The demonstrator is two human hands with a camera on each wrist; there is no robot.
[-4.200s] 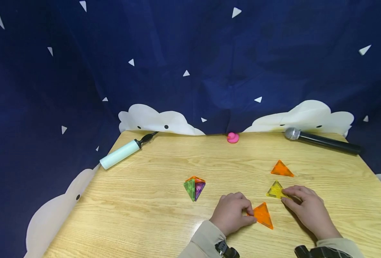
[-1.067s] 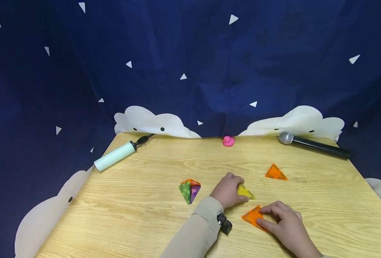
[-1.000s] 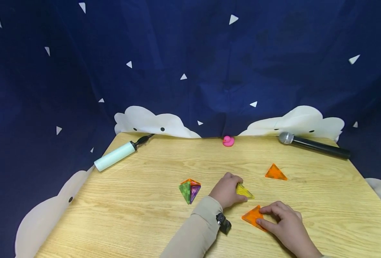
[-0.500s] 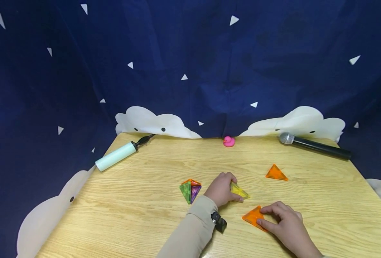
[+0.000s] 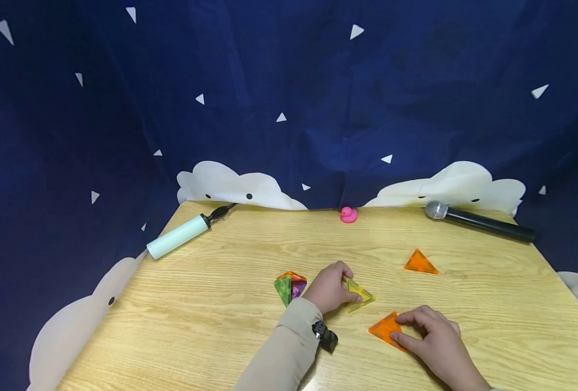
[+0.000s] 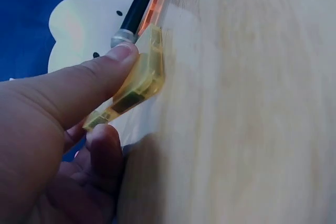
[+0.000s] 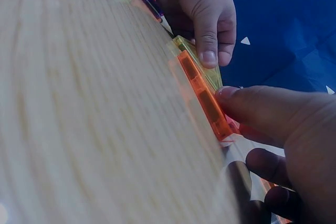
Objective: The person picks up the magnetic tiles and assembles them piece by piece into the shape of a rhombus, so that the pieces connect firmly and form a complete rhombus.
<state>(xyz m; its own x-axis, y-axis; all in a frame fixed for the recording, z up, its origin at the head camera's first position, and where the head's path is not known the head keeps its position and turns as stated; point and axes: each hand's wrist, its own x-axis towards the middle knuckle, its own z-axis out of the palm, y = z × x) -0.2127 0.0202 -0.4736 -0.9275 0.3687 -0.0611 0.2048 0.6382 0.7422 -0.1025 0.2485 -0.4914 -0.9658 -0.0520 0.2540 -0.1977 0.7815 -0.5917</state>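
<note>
My left hand (image 5: pixel 329 289) pinches a yellow translucent triangular magnetic tile (image 5: pixel 362 295) between thumb and fingers, low over the table. In the left wrist view the thumb lies on the face of the yellow tile (image 6: pixel 140 80). My right hand (image 5: pixel 435 339) grips an orange triangular magnetic tile (image 5: pixel 383 328) by its right side, nearer the front. Just left of my left hand stands a small joined cluster of green, purple and orange tiles (image 5: pixel 284 288), partly covered by that hand. Another orange triangular tile (image 5: pixel 420 263) lies farther back on the right.
A pale green hand pump (image 5: pixel 178 237) lies at the table's back left. A pink rubber duck (image 5: pixel 349 214) sits at the back edge, with a black microphone (image 5: pixel 484 221) to its right. Behind the wooden table (image 5: pixel 196 326) hangs a dark blue cloth (image 5: pixel 250 70) with white clouds.
Over the last second my left hand has moved left with the yellow tile, closer to the cluster. Earlier my right hand was at the yellow tile and my left at the orange one.
</note>
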